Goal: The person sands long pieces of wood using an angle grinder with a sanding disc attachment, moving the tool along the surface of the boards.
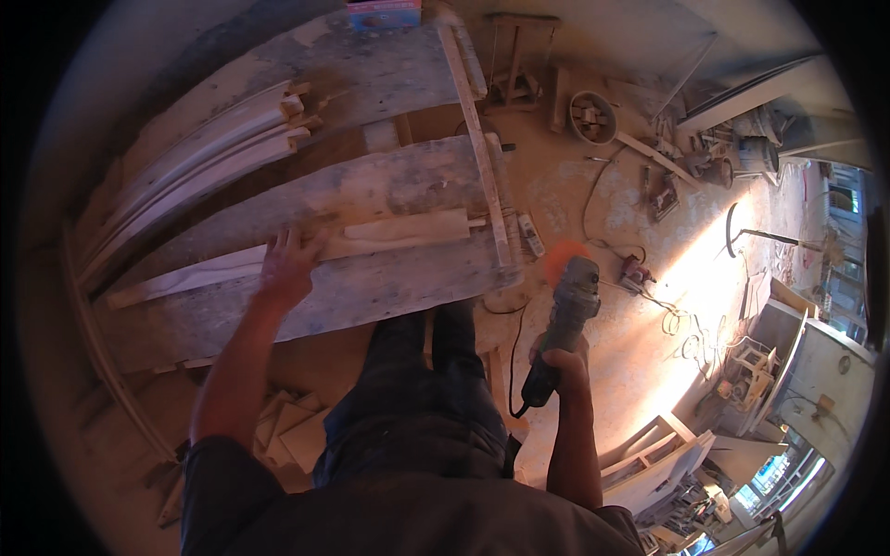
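A long, pale wooden piece (399, 232) with a narrow tenon at its right end lies across the workbench (389, 190). My left hand (289, 266) rests on this piece near its middle, fingers stretched out and apart. Off the bench's right end, my right hand (565, 363) is wrapped round the rear of an angle grinder (571, 301). An orange disc (562, 259) shows at the grinder's head, blurred, and apart from the wood. The grinder's dark cord (515, 371) hangs beside my right hand.
Several long wooden pieces (218, 139) lie at the far left of the bench. A wooden strip (475, 139) crosses its right end. On the floor are a bucket of offcuts (591, 118), a red power tool (636, 272) and loose cords (686, 324). Wood scraps (301, 435) lie by my legs.
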A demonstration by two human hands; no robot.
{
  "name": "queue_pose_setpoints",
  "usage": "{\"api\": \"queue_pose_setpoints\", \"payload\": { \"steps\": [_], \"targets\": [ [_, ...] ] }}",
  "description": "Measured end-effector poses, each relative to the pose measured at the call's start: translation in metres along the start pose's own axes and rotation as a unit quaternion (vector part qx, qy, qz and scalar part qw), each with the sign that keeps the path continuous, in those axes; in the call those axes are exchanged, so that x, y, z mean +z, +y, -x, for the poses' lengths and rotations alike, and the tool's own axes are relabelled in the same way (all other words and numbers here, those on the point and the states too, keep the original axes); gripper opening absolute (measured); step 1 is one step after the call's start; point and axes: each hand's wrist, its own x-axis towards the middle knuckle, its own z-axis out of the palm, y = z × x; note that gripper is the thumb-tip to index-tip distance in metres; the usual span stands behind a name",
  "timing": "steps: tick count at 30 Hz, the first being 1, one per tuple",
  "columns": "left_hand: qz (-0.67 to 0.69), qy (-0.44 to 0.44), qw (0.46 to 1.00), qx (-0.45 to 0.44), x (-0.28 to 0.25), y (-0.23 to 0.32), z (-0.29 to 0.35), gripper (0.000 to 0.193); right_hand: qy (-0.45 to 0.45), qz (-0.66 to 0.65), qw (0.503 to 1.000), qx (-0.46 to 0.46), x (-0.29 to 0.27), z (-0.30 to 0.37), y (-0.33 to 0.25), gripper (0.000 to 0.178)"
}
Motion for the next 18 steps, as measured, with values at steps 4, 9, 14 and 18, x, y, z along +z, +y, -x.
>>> {"api": "queue_pose_setpoints", "payload": {
  "steps": [4, 9, 14, 18],
  "targets": [
    [0.039, 0.031, 0.999, -0.006, 0.001, 0.020, -0.006, 0.069, 0.013, -0.025, 1.000, -0.007, 0.011, 0.011, 0.000, 0.051],
    [0.063, 0.068, 0.996, -0.011, 0.015, 0.028, -0.004, 0.063, 0.014, -0.018, 1.000, -0.008, 0.008, 0.021, 0.016, 0.054],
    [0.000, 0.116, 0.993, 0.025, 0.050, 0.010, 0.010, 0.067, -0.037, -0.025, 0.999, 0.020, 0.017, 0.027, 0.027, 0.062],
    [0.035, 0.037, 0.998, -0.028, 0.001, 0.030, 0.018, 0.069, -0.092, -0.019, 0.996, 0.001, 0.049, 0.021, 0.019, 0.064]
  ]
}}
